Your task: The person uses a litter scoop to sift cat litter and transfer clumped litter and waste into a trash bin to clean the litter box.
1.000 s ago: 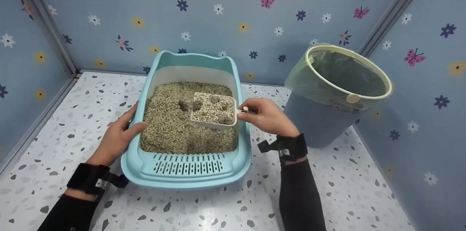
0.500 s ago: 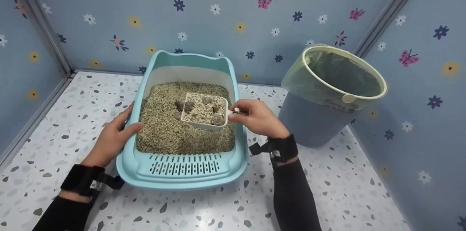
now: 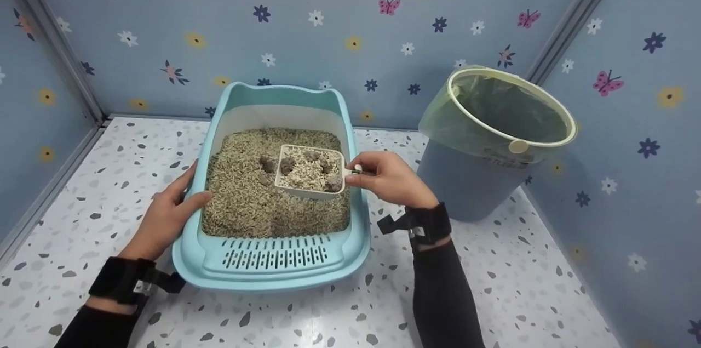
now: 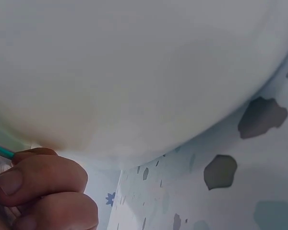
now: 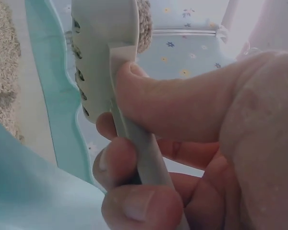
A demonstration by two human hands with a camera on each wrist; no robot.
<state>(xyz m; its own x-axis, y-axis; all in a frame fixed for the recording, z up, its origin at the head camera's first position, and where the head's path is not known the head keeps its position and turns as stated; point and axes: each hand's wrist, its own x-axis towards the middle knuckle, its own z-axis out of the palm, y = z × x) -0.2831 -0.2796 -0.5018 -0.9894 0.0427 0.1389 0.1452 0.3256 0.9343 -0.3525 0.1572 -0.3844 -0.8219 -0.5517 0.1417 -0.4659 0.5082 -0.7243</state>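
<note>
A light blue litter box (image 3: 268, 282) stands on the floor, filled with tan pellet litter (image 3: 235, 194). My left hand (image 3: 164, 216) grips its left rim, thumb on the inner side; in the left wrist view the fingers (image 4: 53, 177) are curled beneath the edge. Above the litter my right hand (image 3: 391, 178) holds a white litter scoop (image 3: 309, 193) by its handle (image 5: 149, 160), thumb pressed along the top. Pale pellets and several dark clumps (image 3: 287, 165) lie in the scoop. Another dark clump (image 3: 266, 164) sits in the litter just left of it.
To the right stands a blue-grey bin (image 3: 460, 178) with a cream ring (image 3: 569, 134) and a translucent yellowish liner (image 3: 443, 112). Flower-patterned walls (image 3: 306, 41) rise behind and on both sides. The floor (image 3: 126, 156) is white and speckled.
The scoop first shifts slightly left over the litter, then stays level there. The pellets in it have settled a little. My left hand keeps its grip on the rim; the head view pans slightly.
</note>
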